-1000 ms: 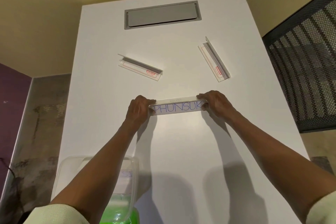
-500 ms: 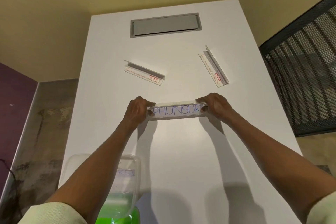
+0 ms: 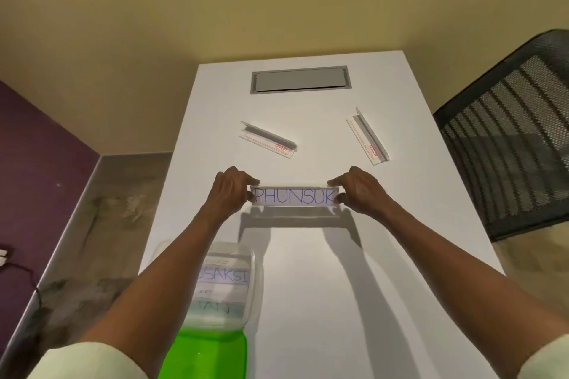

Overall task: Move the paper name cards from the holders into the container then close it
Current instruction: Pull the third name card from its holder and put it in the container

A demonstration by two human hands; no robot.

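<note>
A clear holder with a white card reading PHUNSUK point(image 3: 295, 196) is lifted a little off the white table point(image 3: 323, 286), its shadow lying below it. My left hand point(image 3: 230, 191) pinches its left end and my right hand point(image 3: 358, 189) pinches its right end. Two clear holders with no cards lie farther back, one at centre left point(image 3: 268, 139) and one at the right point(image 3: 367, 136). Near me, partly under my left forearm, stands an uncovered clear container point(image 3: 226, 284) with cards inside, one reading SAKSI. A green lid point(image 3: 206, 354) lies just in front of it.
A grey cable hatch point(image 3: 300, 79) is set in the table's far end. A black mesh chair point(image 3: 508, 138) stands close to the table's right edge. The floor shows at the left, with a cord point(image 3: 18, 271) on it.
The holder with the PHUNSUK card has risen off the table and tilted to face me, both hands still on its ends. The camera view has tipped upward.
</note>
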